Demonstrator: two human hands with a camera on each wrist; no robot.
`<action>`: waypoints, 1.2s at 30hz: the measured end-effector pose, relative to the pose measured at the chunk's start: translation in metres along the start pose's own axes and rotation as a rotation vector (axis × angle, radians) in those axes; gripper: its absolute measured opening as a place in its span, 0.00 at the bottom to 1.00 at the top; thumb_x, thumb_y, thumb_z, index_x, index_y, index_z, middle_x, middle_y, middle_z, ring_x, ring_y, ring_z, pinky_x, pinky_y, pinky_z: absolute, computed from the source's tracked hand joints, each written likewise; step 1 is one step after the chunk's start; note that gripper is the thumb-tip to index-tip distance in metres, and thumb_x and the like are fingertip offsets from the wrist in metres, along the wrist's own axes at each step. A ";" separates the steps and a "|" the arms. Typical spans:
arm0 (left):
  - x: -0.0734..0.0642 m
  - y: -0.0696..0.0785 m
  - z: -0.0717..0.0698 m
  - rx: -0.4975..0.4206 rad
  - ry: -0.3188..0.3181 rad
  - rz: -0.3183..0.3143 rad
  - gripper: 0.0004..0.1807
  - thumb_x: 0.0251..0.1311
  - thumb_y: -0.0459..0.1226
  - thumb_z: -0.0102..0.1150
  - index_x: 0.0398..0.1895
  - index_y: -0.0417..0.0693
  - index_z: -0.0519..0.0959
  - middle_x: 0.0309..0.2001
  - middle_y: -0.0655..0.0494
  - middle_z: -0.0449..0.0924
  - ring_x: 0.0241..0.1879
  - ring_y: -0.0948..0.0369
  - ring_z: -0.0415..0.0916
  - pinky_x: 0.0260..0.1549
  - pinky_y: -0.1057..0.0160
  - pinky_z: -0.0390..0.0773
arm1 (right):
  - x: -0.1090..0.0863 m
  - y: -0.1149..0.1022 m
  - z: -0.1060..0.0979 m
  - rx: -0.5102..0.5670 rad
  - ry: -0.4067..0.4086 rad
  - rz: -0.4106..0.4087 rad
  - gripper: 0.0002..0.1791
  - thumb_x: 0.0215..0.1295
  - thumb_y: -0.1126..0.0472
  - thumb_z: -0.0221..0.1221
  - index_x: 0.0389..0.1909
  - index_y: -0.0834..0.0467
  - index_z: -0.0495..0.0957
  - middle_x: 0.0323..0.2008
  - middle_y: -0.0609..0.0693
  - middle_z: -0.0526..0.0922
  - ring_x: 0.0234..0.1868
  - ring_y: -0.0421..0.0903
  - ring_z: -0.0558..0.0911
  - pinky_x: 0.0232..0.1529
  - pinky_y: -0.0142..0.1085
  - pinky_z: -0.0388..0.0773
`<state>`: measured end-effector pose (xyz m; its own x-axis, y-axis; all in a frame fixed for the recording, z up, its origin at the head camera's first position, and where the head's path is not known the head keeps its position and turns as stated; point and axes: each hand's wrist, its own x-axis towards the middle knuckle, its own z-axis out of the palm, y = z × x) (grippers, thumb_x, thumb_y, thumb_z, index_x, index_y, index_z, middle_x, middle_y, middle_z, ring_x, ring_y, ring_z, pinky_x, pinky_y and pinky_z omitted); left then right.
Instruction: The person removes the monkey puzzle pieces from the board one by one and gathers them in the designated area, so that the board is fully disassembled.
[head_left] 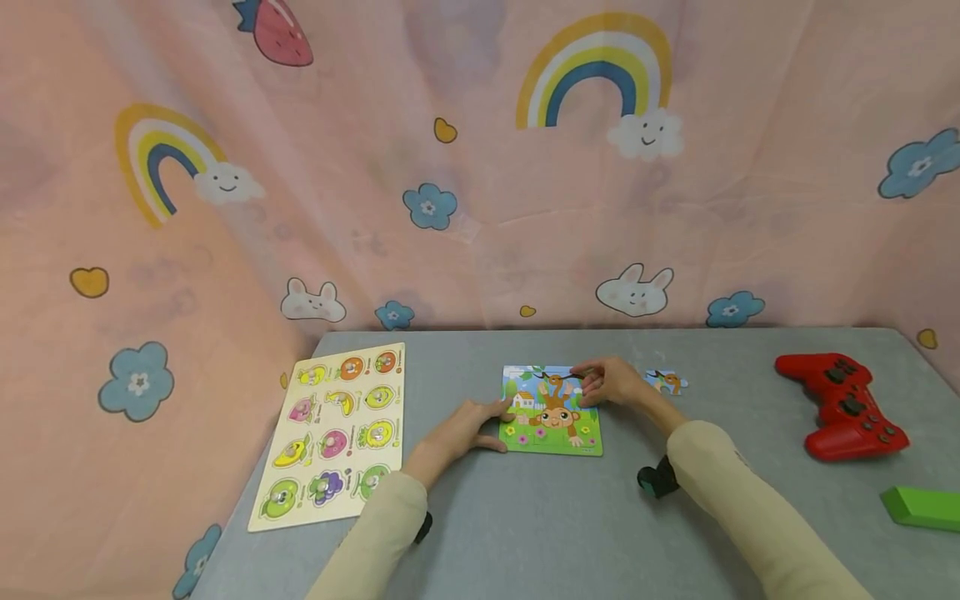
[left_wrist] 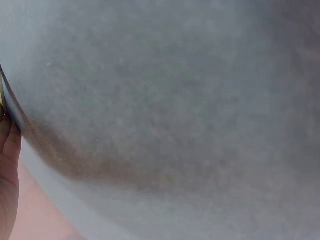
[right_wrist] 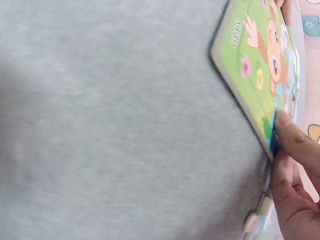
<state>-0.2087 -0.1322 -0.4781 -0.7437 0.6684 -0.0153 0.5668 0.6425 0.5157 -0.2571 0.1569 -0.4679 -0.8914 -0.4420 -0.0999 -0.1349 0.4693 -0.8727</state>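
Observation:
A monkey jigsaw puzzle [head_left: 552, 421] lies in its square tray on the grey table, in front of me. My left hand [head_left: 465, 429] rests at the tray's left edge, fingertips over the rim and thumb stretched along the lower left side. Only some of its fingers show in the left wrist view. At the upper right corner, my right hand [head_left: 613, 382] pinches a puzzle piece, mostly hidden by the fingers; a dark blue edge shows under the thumb [right_wrist: 295, 137] in the right wrist view. Another loose puzzle piece [head_left: 667, 382] lies just right of this hand.
A cream fruit peg board [head_left: 390, 367] lies left of the left forearm. Off to the right are a red game controller [head_left: 840, 408] and a green block [head_left: 922, 508]. A pink patterned cloth [head_left: 480, 267] hangs behind the table [head_left: 540, 533].

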 end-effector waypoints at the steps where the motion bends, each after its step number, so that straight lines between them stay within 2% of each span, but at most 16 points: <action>1: 0.000 0.000 0.000 0.000 -0.001 -0.004 0.41 0.51 0.40 0.68 0.68 0.36 0.64 0.54 0.53 0.80 0.64 0.55 0.67 0.63 0.59 0.65 | 0.001 -0.001 0.000 -0.020 -0.003 0.012 0.29 0.48 0.76 0.69 0.53 0.78 0.73 0.29 0.59 0.80 0.27 0.42 0.80 0.30 0.29 0.78; 7: 0.000 0.000 0.000 -0.002 0.005 0.012 0.40 0.51 0.39 0.68 0.68 0.36 0.64 0.54 0.53 0.80 0.63 0.55 0.67 0.62 0.58 0.66 | 0.008 -0.011 -0.002 -0.138 -0.026 0.069 0.29 0.46 0.75 0.71 0.52 0.74 0.76 0.25 0.53 0.78 0.23 0.39 0.73 0.27 0.30 0.72; 14: 0.001 0.000 -0.001 0.002 0.004 0.018 0.40 0.51 0.39 0.68 0.67 0.35 0.64 0.53 0.53 0.80 0.64 0.55 0.67 0.62 0.59 0.66 | 0.009 -0.017 -0.004 -0.186 -0.062 0.043 0.28 0.47 0.75 0.70 0.52 0.74 0.76 0.24 0.54 0.79 0.22 0.39 0.72 0.25 0.32 0.71; 17: 0.000 0.000 -0.001 0.009 0.012 0.040 0.40 0.51 0.40 0.68 0.67 0.33 0.65 0.53 0.52 0.80 0.63 0.54 0.68 0.62 0.59 0.67 | 0.009 -0.020 -0.004 -0.208 -0.075 0.035 0.27 0.46 0.75 0.70 0.51 0.74 0.76 0.24 0.54 0.79 0.21 0.39 0.71 0.24 0.31 0.70; 23: -0.002 -0.001 0.000 0.010 0.017 0.069 0.40 0.51 0.39 0.68 0.66 0.32 0.66 0.52 0.51 0.81 0.61 0.53 0.70 0.61 0.58 0.68 | 0.011 -0.021 -0.002 -0.209 -0.072 0.063 0.27 0.44 0.76 0.71 0.49 0.72 0.77 0.24 0.53 0.75 0.22 0.40 0.71 0.25 0.31 0.70; 29: 0.000 -0.001 0.001 0.016 0.012 0.055 0.39 0.52 0.40 0.68 0.66 0.33 0.66 0.53 0.52 0.81 0.62 0.55 0.69 0.62 0.60 0.67 | 0.013 -0.016 0.001 -0.157 -0.042 0.081 0.28 0.42 0.79 0.71 0.49 0.74 0.77 0.25 0.53 0.68 0.25 0.42 0.78 0.28 0.33 0.77; 32: 0.000 -0.001 0.000 0.010 0.017 0.063 0.39 0.52 0.40 0.68 0.66 0.32 0.66 0.53 0.52 0.81 0.62 0.54 0.69 0.62 0.59 0.67 | 0.011 -0.016 0.001 -0.178 -0.021 0.048 0.28 0.42 0.77 0.72 0.49 0.73 0.77 0.30 0.57 0.70 0.26 0.42 0.77 0.28 0.33 0.76; 36: -0.002 -0.001 -0.001 -0.004 0.016 0.065 0.39 0.52 0.39 0.68 0.66 0.32 0.66 0.53 0.51 0.81 0.62 0.53 0.69 0.62 0.58 0.67 | 0.007 -0.013 0.003 -0.264 0.032 -0.053 0.27 0.41 0.74 0.74 0.47 0.71 0.78 0.33 0.62 0.75 0.26 0.45 0.71 0.30 0.36 0.71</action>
<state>-0.2084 -0.1342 -0.4782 -0.7108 0.7027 0.0322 0.6130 0.5963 0.5184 -0.2607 0.1454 -0.4584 -0.8927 -0.4490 -0.0384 -0.2864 0.6311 -0.7209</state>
